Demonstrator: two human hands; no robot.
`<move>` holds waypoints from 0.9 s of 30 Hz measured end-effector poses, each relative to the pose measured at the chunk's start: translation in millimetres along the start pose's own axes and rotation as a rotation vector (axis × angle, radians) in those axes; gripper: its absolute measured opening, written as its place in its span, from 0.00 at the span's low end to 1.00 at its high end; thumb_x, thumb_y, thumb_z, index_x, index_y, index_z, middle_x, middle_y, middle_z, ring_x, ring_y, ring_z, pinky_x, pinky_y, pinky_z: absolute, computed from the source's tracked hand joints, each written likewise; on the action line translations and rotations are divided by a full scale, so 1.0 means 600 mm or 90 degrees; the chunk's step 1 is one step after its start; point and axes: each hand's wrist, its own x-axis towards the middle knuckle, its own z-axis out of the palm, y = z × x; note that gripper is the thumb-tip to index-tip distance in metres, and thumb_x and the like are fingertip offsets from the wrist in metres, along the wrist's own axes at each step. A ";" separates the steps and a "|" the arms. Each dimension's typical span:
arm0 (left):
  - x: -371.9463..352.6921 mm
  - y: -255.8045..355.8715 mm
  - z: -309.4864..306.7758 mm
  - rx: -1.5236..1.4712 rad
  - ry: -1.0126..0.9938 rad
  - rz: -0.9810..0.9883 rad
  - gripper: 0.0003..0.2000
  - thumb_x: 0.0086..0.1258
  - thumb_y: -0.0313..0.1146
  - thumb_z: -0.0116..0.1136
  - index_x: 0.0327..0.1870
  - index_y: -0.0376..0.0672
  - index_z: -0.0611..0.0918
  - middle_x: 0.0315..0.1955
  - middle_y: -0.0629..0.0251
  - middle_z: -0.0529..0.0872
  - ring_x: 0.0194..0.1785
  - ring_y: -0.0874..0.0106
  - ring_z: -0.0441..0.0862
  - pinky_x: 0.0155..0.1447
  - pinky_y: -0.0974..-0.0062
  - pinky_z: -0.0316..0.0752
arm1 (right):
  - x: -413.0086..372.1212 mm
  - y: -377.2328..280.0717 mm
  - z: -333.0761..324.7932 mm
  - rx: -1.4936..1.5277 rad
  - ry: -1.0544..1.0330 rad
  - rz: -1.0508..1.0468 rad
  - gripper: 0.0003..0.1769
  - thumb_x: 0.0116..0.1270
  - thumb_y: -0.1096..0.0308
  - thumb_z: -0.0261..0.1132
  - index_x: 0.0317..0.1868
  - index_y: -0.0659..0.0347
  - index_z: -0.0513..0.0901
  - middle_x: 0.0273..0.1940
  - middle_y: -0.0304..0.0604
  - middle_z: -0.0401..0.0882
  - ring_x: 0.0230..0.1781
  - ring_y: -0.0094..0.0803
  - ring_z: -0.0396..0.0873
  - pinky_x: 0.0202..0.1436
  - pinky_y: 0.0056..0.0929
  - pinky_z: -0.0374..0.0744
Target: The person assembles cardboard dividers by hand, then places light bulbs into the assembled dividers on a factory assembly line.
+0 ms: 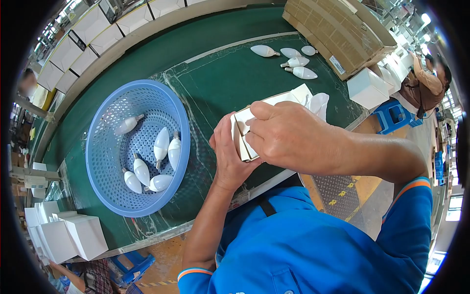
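A white cardboard box [243, 117] with its top open stands in front of me on the green tabletop, thin card dividers showing inside. My left hand [229, 156] is wrapped around its near left side. Over the opening is my right hand [289, 130], its fingers curled and pressed together at the dividers. Whatever those fingers hold, if anything, is hidden. To the left, a blue perforated plastic basket [93, 169] contains several white candle-shaped light bulbs [141, 172]. More candle bulbs [265, 51] lie loose on the table beyond the box.
A large brown carton [333, 36] sits at the back right, beside white boxes [367, 89]. More white boxes [85, 236] stand at the left front edge. Clear plastic [319, 105] lies behind my right hand. Other people are at the right and lower left.
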 end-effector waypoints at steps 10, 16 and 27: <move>-0.001 -0.002 -0.001 -0.016 -0.020 0.007 0.60 0.39 0.45 0.81 0.73 0.38 0.51 0.67 0.50 0.64 0.67 0.51 0.64 0.67 0.54 0.55 | 0.008 -0.003 -0.003 -0.005 -0.053 0.017 0.09 0.42 0.68 0.66 0.22 0.65 0.78 0.24 0.42 0.75 0.36 0.36 0.74 0.28 0.30 0.76; 0.000 -0.002 -0.004 0.041 -0.051 0.008 0.62 0.39 0.50 0.80 0.73 0.38 0.50 0.67 0.49 0.62 0.68 0.50 0.62 0.67 0.53 0.55 | 0.014 -0.001 0.002 0.001 -0.075 0.026 0.09 0.42 0.68 0.67 0.24 0.64 0.80 0.25 0.43 0.77 0.36 0.36 0.74 0.29 0.30 0.77; 0.000 -0.001 -0.003 0.048 -0.061 -0.002 0.62 0.41 0.52 0.79 0.73 0.38 0.49 0.68 0.48 0.61 0.69 0.50 0.61 0.68 0.53 0.54 | 0.019 -0.001 0.002 -0.009 -0.080 0.024 0.08 0.42 0.69 0.67 0.22 0.66 0.80 0.24 0.44 0.78 0.36 0.36 0.74 0.29 0.29 0.78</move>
